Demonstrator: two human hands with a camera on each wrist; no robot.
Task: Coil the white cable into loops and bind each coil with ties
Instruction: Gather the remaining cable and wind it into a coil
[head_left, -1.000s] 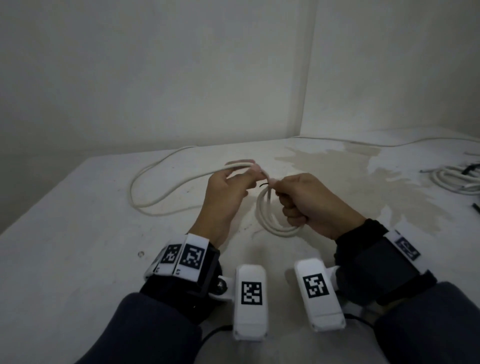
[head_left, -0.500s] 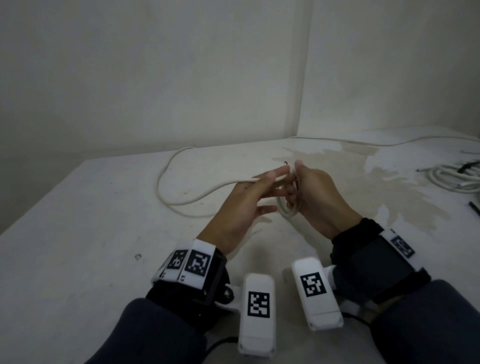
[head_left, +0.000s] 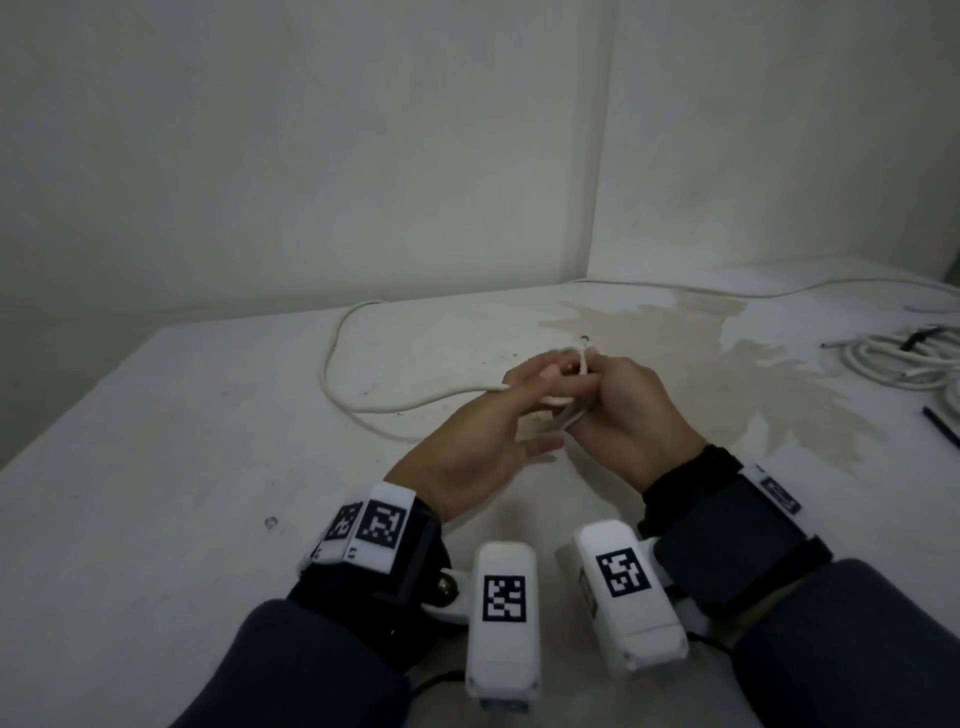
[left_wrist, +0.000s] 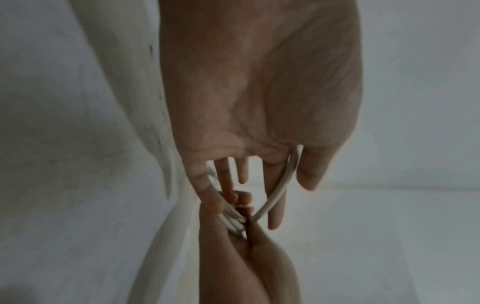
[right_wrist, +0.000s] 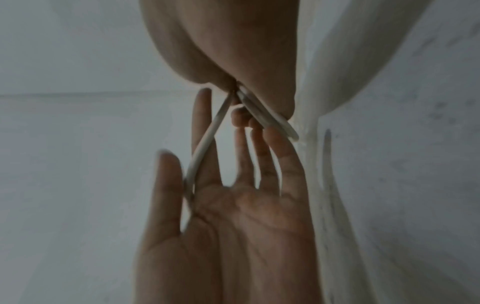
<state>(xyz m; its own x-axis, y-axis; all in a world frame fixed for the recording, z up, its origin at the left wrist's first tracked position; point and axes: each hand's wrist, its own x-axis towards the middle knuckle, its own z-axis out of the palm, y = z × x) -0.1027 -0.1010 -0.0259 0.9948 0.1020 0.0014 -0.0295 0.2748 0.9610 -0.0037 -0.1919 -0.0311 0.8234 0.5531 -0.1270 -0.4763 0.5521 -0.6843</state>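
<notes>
White cable (head_left: 363, 410) slack drawn rightward, coil (head_left: 571, 410) bunched tighter

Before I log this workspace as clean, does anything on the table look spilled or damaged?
Yes: a large tan stain spreads irregularly over the white table beyond the hands, toward the wall corner, like a dried spill or worn paint.

A white desk (head_left: 156, 467) fills the lower part of the head view, its top scuffed and dotted with a few dark specks (head_left: 366, 392). A pale brown stain (head_left: 727, 364) with ragged edges spreads over the far right part of the desk, reaching up to the back edge. A small round mark (head_left: 269, 522) sits toward the front left. Behind the desk, two plain off-white walls (head_left: 260, 156) meet in a vertical corner (head_left: 602, 156) above the back edge.
</notes>
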